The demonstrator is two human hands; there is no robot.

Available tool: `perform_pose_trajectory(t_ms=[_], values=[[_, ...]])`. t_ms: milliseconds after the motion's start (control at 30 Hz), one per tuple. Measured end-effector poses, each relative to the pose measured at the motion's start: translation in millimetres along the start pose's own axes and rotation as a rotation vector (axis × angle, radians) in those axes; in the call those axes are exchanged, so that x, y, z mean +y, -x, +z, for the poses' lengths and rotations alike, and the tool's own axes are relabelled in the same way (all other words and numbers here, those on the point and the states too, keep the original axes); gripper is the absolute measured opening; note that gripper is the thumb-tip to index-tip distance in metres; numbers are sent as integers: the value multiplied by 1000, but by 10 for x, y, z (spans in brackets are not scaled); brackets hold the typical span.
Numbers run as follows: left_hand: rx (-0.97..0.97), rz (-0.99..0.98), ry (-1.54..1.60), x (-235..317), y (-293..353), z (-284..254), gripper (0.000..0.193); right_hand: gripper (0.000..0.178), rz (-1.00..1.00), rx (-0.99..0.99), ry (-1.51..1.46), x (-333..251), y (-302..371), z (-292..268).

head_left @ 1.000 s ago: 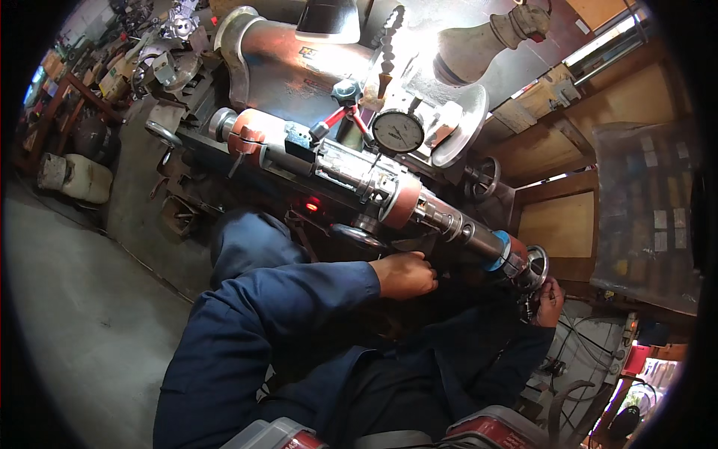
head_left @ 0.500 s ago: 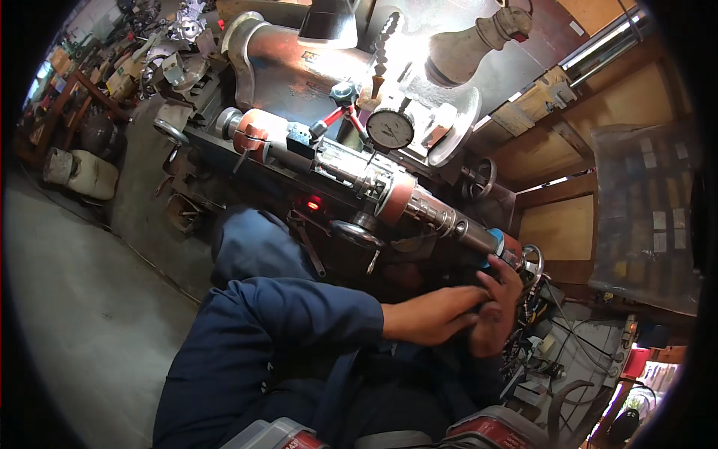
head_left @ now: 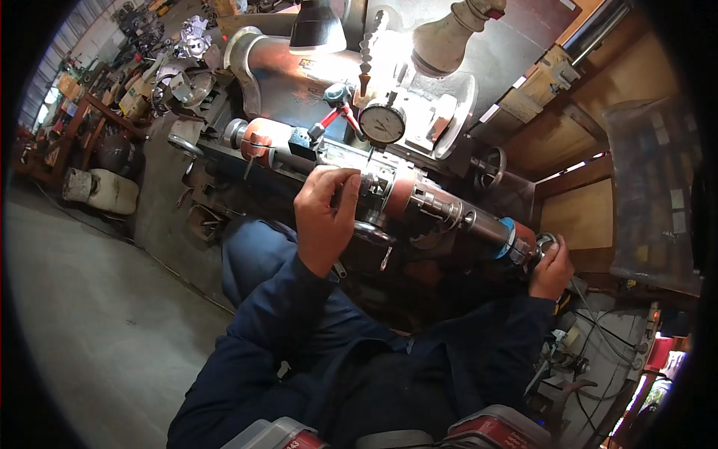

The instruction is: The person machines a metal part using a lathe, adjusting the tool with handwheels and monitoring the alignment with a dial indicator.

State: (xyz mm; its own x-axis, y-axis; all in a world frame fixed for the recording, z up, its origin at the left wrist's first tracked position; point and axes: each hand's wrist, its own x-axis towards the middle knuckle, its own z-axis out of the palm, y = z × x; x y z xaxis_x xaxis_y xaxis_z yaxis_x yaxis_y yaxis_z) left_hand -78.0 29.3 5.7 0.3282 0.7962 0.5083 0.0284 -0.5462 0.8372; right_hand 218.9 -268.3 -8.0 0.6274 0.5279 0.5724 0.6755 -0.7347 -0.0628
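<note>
My left hand [head_left: 327, 213] is bent over the middle of the machine, thumb and fingertips drawn together beside the bright metal shaft [head_left: 437, 203]. Whatever lies between those fingertips is hidden. At the right end, my right hand [head_left: 552, 271] wraps round the rim of a small chrome handwheel [head_left: 546, 241]. A round dial gauge [head_left: 382, 123] stands above the shaft, carried by a red-armed holder [head_left: 329, 118]. Orange-red collars [head_left: 401, 188] sit along the shaft line, and a blue ring [head_left: 505, 238] lies near its right end.
A black lamp [head_left: 317, 30] and a beige lamp-like housing [head_left: 445, 41] hang over the machine. Below my left hand juts a larger handwheel [head_left: 372, 233]. Metal parts crowd the floor at far left, near a pale jug [head_left: 112, 191]. Cables [head_left: 598, 329] run at the right.
My hands were together at the right, near the blue ring. The left has moved left to the machine's middle; the right has moved onto the small handwheel. The view has shifted slightly.
</note>
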Motion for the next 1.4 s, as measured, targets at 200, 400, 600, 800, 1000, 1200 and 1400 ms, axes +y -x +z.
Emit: perform_pose_trajectory(t_ms=[200, 400, 600, 800, 1000, 1200, 1400], values=[[-26, -8, -103, -20, 8, 88, 8, 40, 100, 207, -101, -268, 245, -38], [-89, 57, -205, -48, 30, 167, 8, 47, 126, 271, -92, -239, 440, 101], [-114, 85, -249, 0, 12, 179, 6, 51, 138, 312, -91, -229, 458, 157], [-113, 102, -351, 51, 28, 233, 8, 52, 161, 304, -140, -202, 482, 170], [-136, 74, -445, 58, 67, 249, 7, 49, 161, 316, -147, -267, 487, 177], [-193, 38, -353, 37, 54, 196, 4, 47, 152, 300, -188, -327, 470, 115], [-280, 47, -233, -62, -4, 93, 8, 48, 164, 296, -148, -248, 516, 156]])
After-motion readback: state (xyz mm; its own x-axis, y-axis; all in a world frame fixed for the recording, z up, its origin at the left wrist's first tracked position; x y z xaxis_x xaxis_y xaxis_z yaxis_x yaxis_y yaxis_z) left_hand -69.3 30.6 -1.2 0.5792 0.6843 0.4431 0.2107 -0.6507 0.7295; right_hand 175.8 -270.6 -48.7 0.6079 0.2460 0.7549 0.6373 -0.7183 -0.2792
